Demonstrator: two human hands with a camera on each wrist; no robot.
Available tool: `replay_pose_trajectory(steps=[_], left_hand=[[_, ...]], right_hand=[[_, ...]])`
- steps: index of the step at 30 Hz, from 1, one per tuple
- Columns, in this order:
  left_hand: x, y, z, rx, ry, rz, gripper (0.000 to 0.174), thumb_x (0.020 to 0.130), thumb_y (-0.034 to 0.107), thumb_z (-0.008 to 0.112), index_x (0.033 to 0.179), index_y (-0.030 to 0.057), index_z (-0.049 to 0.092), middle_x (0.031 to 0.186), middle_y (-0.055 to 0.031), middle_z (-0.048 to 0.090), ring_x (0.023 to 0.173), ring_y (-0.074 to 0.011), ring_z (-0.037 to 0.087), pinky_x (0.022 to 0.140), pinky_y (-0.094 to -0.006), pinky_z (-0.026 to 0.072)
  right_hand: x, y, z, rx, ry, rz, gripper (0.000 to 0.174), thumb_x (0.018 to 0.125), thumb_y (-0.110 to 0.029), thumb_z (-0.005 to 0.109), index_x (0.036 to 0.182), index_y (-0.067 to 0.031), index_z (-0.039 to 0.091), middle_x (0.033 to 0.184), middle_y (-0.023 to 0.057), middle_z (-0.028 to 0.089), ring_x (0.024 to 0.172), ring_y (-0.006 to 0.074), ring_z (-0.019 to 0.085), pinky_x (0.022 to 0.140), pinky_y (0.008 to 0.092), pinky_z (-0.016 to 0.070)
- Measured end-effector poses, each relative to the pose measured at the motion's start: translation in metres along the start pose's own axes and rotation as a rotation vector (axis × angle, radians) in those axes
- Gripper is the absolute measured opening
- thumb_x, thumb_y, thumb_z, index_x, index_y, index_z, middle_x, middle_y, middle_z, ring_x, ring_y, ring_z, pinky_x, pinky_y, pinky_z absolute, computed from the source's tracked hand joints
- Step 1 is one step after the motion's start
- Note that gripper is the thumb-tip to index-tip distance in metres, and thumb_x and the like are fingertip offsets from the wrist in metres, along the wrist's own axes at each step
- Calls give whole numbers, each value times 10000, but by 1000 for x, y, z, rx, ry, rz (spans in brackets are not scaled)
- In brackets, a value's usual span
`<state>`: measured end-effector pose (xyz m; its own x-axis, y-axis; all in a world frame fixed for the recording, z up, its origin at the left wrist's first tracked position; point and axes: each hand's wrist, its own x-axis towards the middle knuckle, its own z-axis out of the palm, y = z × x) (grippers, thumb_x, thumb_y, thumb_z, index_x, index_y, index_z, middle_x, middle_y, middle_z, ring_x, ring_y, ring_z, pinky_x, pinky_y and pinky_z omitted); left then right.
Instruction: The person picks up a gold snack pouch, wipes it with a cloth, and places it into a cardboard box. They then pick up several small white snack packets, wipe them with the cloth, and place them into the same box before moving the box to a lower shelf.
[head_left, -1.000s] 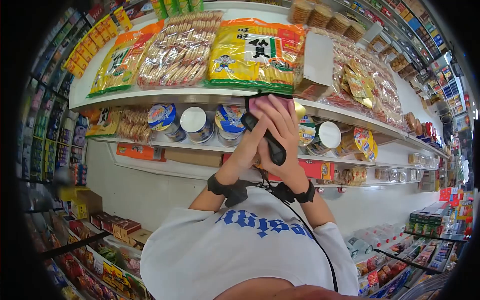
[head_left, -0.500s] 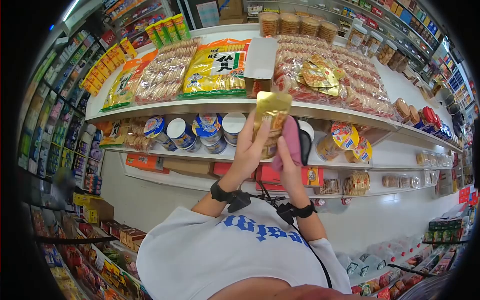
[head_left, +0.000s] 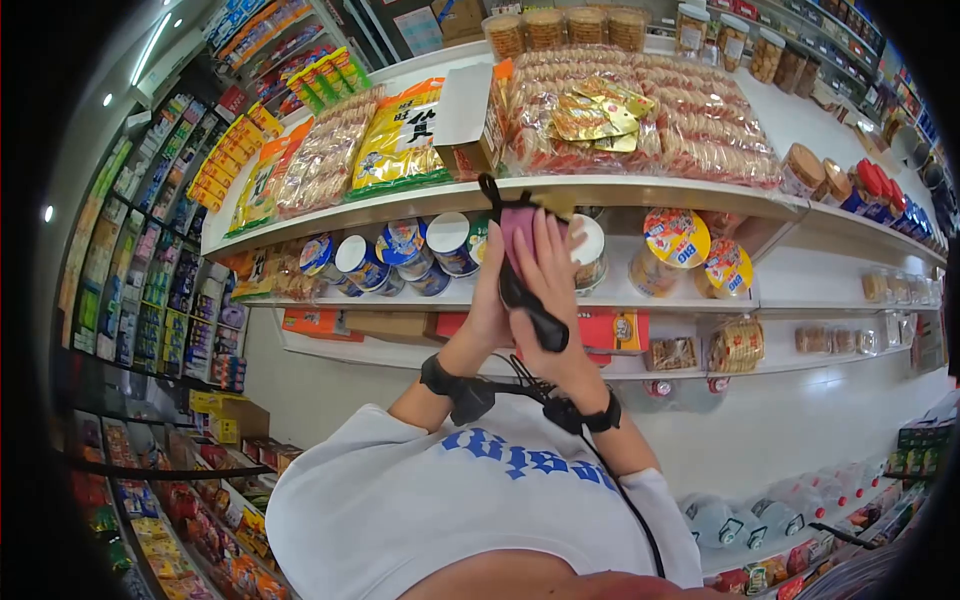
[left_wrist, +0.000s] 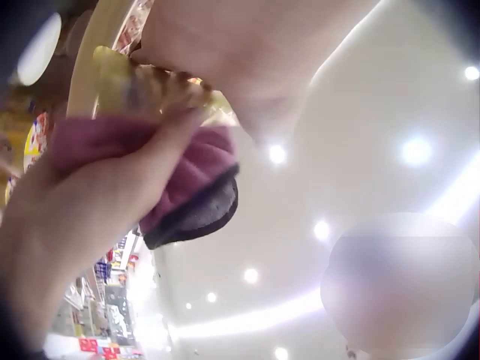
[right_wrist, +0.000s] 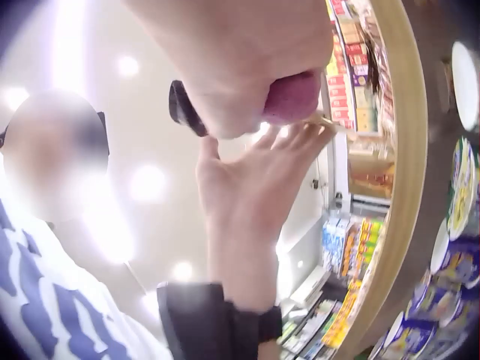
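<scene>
In the head view a pink cloth piece with black edging [head_left: 518, 235] sits between my two hands, over a gold packet [head_left: 556, 207] that mostly hides behind it. My right hand [head_left: 548, 262] lies over the cloth with long fingers; in the left wrist view its thumb presses the pink cloth [left_wrist: 191, 157]. My left hand [head_left: 487, 300] is under and beside the cloth, thumb pointing up, and supports the packet. The gold packet [left_wrist: 131, 86] sticks out above the cloth in the left wrist view. My left hand [right_wrist: 255, 187] shows its fingers reaching behind the right hand in the right wrist view.
A white shelf unit [head_left: 640, 186] stands before me. Its top bears bagged rice crackers [head_left: 400, 135], a white box [head_left: 470, 105] and several gold packets [head_left: 600, 115]. Instant noodle cups [head_left: 675, 245] fill the level below. Stocked racks [head_left: 170, 260] stand left.
Half a second ago the gold packet was upright in the left hand, with the cloth beside it in the right. Now the cloth covers it again, much as one second ago. The view has shifted right.
</scene>
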<state>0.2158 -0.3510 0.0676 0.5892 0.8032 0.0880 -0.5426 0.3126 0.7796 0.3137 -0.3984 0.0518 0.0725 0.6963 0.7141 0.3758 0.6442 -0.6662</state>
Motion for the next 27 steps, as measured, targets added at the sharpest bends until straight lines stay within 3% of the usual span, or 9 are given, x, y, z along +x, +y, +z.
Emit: replay_pose_trajectory(steps=[4,9,12,14,15,17,21,25,27], left_hand=[[-20,-7,25,244,215,27,705,1045,577,264,1545,81,261,1528,-103,399,1400,-223,400,1176,-379,287],[2,12,-12,-126,148,204,575,1074,461,315,1466,49,399,1398,-112,539,1314,-213,490,1133,-357,349],[5,30,-20,-400,113,230,577,1072,409,328,1503,26,316,1491,-154,447,1391,-302,416,1176,-432,310],[3,29,-26,-341,177,198,570,1079,397,311,1503,17,307,1492,-151,447,1397,-308,408,1180,-437,303],[4,34,-29,-273,135,232,569,1083,390,321,1489,-8,311,1482,-160,452,1366,-271,446,1167,-425,324],[3,43,-37,105,248,341,506,1086,360,362,1395,-33,443,1339,-140,573,1214,-189,554,1050,-342,418],[-12,84,-79,573,291,307,399,1067,300,477,1228,-44,597,1091,-61,681,948,-78,605,827,-249,486],[-21,99,-126,691,314,179,320,1024,253,581,1144,-35,648,996,-25,692,861,-57,597,765,-232,484],[-28,106,-158,670,331,55,296,1003,233,621,1128,-32,664,998,-19,696,858,-50,602,761,-226,484]], right_hand=[[24,27,-11,-335,41,-11,671,840,-209,640,1453,-18,443,1503,228,404,1408,405,361,1189,555,151],[2,16,20,-50,-90,-90,656,809,-126,650,1429,-19,467,1527,206,383,1447,381,310,1192,560,186],[3,4,22,-248,-237,-38,644,814,-85,659,1420,6,462,1542,220,353,1461,378,286,1186,574,176],[13,18,33,-153,35,68,554,882,-67,625,1408,14,470,1472,255,427,1390,385,406,1154,499,275],[16,26,47,105,133,298,473,936,-67,603,1386,13,483,1321,219,559,1226,285,561,1049,373,398],[17,33,41,524,45,706,373,929,-104,677,1266,14,569,1028,65,654,955,99,579,865,261,467],[21,29,73,317,-78,639,274,905,-118,727,1125,21,642,894,10,664,834,67,577,773,241,480],[26,40,118,219,97,585,263,865,-85,748,1086,22,653,928,46,699,839,78,596,749,259,493],[32,35,131,127,16,580,178,883,-96,733,998,10,648,818,-21,602,756,59,511,666,241,434]])
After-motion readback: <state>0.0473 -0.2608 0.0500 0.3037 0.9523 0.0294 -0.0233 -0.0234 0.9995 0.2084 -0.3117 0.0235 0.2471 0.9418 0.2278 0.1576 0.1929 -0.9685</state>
